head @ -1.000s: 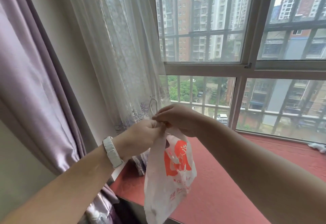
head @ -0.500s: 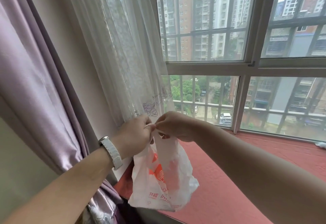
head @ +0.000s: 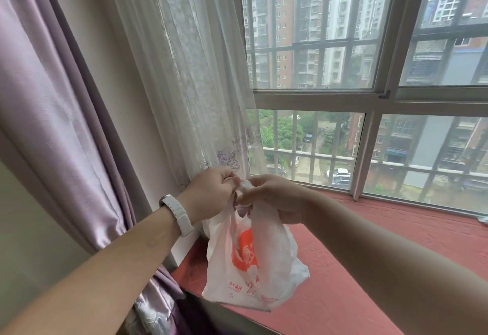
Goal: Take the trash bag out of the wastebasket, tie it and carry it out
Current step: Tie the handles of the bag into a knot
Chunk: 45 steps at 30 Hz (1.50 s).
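The thin white plastic trash bag with orange print hung in the air above the left end of the red padded window ledge. It looked light, soft and crinkly, best held by its bunched neck. There the left hand and right hand both pinched it. A sheer white curtain hung just behind; nothing blocked the way.
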Each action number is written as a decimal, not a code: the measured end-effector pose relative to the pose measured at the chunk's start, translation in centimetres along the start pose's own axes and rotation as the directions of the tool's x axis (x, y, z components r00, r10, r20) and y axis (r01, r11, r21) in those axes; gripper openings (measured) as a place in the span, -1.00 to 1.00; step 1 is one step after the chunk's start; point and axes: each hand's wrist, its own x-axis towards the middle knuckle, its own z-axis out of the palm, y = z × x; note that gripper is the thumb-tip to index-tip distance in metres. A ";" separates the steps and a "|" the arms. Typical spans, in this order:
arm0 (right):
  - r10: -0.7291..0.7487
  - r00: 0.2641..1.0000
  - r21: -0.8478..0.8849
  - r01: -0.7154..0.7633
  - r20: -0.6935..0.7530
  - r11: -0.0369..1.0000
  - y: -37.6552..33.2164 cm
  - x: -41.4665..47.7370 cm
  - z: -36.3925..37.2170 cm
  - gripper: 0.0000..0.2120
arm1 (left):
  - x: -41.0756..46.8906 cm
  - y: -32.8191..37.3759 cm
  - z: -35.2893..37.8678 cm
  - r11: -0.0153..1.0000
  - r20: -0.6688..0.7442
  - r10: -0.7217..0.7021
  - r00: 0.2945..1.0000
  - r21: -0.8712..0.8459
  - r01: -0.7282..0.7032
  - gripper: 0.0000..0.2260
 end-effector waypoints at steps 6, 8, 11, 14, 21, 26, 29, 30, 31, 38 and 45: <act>-0.020 1.000 0.089 0.022 -0.024 0.996 0.1 -0.3 -0.3 -0.73 | 0.7 -0.7 0.7 0.997 0.008 -0.043 0.999 -0.067 0.044 -0.79; -0.009 0.999 0.187 0.017 -0.040 0.982 0.0 -0.6 -0.7 -0.68 | 0.8 -0.7 0.9 0.996 -0.004 -0.040 0.999 -0.076 0.039 -0.79; -0.031 0.999 0.289 0.025 0.017 0.957 -0.1 -1.1 -1.2 -0.48 | 0.9 -0.6 1.0 0.993 0.016 -0.038 0.999 -0.108 0.039 -0.78; -0.102 0.992 0.234 0.084 0.067 0.969 0.2 -1.5 -1.4 -0.49 | 0.9 -0.7 1.1 0.984 0.073 -0.075 0.995 -0.156 0.085 -0.77; -0.269 0.930 0.079 0.296 -0.250 0.952 1.0 -1.5 -1.2 -0.93 | 0.6 -0.6 0.5 0.860 0.212 -0.150 0.966 -0.453 0.233 -0.83; -0.349 0.821 -0.010 0.387 -0.451 0.922 1.3 -1.3 -1.8 -0.87 | -0.5 -0.7 0.1 0.740 0.335 -0.073 0.939 -0.613 0.276 -0.83; -0.332 0.799 0.033 0.401 -0.502 0.916 1.3 -1.6 -2.3 -0.84 | -1.1 -1.8 -0.1 0.666 0.327 -0.056 0.943 -0.692 0.280 -0.85; -0.320 0.796 0.054 0.402 -0.513 0.914 1.2 -1.8 -2.5 -0.84 | -1.2 -2.2 -0.1 0.662 0.303 -0.075 0.950 -0.697 0.274 -0.84; -0.312 0.789 0.081 0.413 -0.529 0.907 1.1 -1.9 -2.7 -0.83 | -1.3 -2.7 -0.1 0.663 0.272 -0.101 0.957 -0.698 0.269 -0.83; -0.170 0.789 0.309 0.415 -0.590 0.856 2.0 -2.2 -3.3 -0.81 | -1.5 -4.5 0.9 0.393 0.127 -0.159 0.979 -0.902 0.181 -0.89; -0.088 0.808 0.618 0.510 -0.582 0.598 1.3 -2.0 -2.6 -0.82 | -1.1 -3.4 2.6 0.003 0.041 -0.130 0.991 -0.999 0.042 -0.86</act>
